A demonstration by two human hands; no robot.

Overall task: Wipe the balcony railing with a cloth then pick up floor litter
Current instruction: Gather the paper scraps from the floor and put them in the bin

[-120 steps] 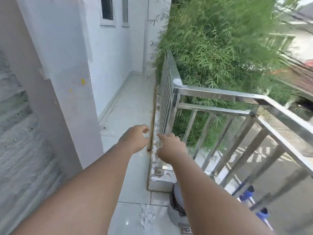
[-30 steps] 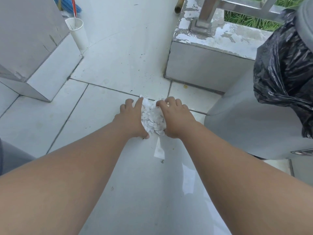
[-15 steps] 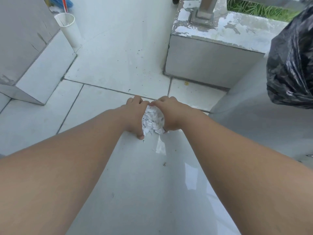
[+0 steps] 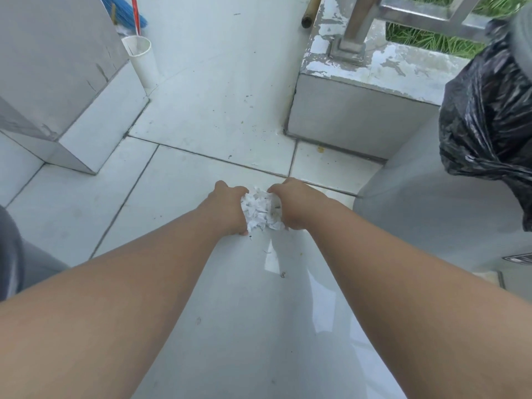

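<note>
We see a ragged heap of white paper scraps [image 4: 260, 210] on the glossy white floor tiles [image 4: 201, 110], just above centre. Our left hand [image 4: 227, 207] at its 9 o'clock and right hand [image 4: 298, 203] at its 3 o'clock cup it, fingers [image 4: 240, 193] curled round the scraps.

The litter [image 4: 260, 210] is a mound of white paper scraps, squeezed between the left hand [image 4: 227, 208] and the right hand [image 4: 293, 205], near the concrete kerb [image 4: 359, 119]; stray flecks [image 4: 283, 274] lie farther from it. The steel railing [image 4: 417, 10] stands upright on that kerb.
</note>
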